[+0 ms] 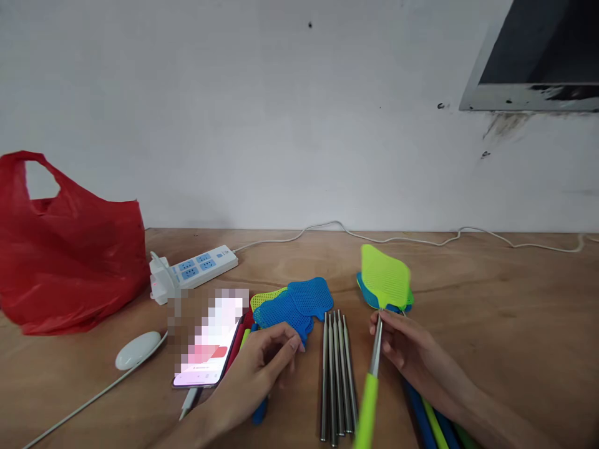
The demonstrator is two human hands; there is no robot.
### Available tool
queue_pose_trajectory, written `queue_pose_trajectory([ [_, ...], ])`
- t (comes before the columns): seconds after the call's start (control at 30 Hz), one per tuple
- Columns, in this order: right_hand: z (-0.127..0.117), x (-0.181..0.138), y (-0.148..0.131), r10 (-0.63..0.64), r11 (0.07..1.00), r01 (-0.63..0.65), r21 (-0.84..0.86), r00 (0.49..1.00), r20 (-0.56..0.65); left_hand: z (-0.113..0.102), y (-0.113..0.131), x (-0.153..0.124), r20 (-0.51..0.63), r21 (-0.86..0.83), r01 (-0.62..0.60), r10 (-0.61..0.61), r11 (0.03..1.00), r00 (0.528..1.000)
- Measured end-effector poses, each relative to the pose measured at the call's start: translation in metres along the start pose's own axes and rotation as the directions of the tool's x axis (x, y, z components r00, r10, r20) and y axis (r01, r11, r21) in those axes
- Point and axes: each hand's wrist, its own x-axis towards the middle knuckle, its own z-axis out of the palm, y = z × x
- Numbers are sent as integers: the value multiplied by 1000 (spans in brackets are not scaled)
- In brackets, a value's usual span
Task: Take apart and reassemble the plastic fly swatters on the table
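Observation:
My right hand (405, 349) pinches the metal rod of a fly swatter (381, 287) with a lime-green mesh head and lime-green grip; the head hovers over a small stack of swatter heads at the table's middle right. My left hand (259, 368) rests with curled fingers on the edge of a pile of blue and yellow mesh swatter heads (294, 302). Between my hands lie several bare metal rods (337, 374) side by side. Blue and green handles (433, 424) lie under my right forearm.
A phone (208, 346) with a lit screen lies left of my left hand. Behind it are a white power strip (194, 268), a white oval gadget (138, 349) on a cable, and a red plastic bag (65, 249). The wooden table (505, 324) meets a white wall.

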Motion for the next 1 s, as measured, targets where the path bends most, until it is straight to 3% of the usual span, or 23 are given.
queue_pose_trajectory([
  [0.13,-4,4,6,6,994,-2,110,999,-37,-2,3,-1,6,55,-62,62,997,998],
  [0.27,-1,2,8,-34,995,40,90,998,-62,1,7,-3,134,-61,-3,11,998,991],
  [0.37,2,0,9,-66,997,67,33,997,-29,6,5,-4,196,-58,27,-15,998,980],
  [0.57,3,-3,13,-253,949,246,-199,967,-10,8,-1,-5,156,15,24,-26,1000,987],
  [0.67,2,-3,16,-304,925,297,-237,953,7,9,5,-8,168,52,1,-10,999,986],
  [1.0,8,4,8,-234,963,228,-143,972,-26,13,14,-15,136,233,-96,65,968,989],
])
